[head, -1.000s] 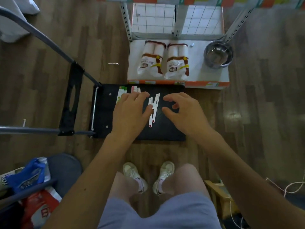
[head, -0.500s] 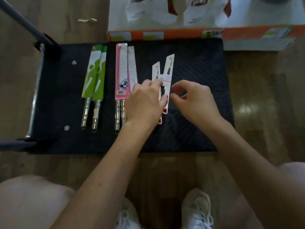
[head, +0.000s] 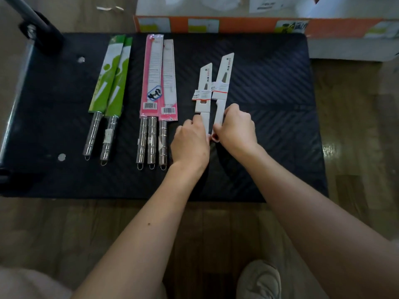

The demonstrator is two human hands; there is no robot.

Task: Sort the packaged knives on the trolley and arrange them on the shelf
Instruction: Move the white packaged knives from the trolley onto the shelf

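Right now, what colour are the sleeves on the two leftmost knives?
Green with white, on the leftmost knives, seen in the head view.

Half a second ago the left hand (head: 190, 143) lay over the shorter white knife (head: 204, 91) with fingers near its middle; now it sits lower, pinching that knife's handle end. The right hand (head: 236, 128), earlier open-fingered beside the longer white knife (head: 222, 83), now closes on its handle. The two white knives lie closer to parallel, handles nearly touching. A third steel handle (head: 163, 143) under the pink packs (head: 158, 76) now shows.
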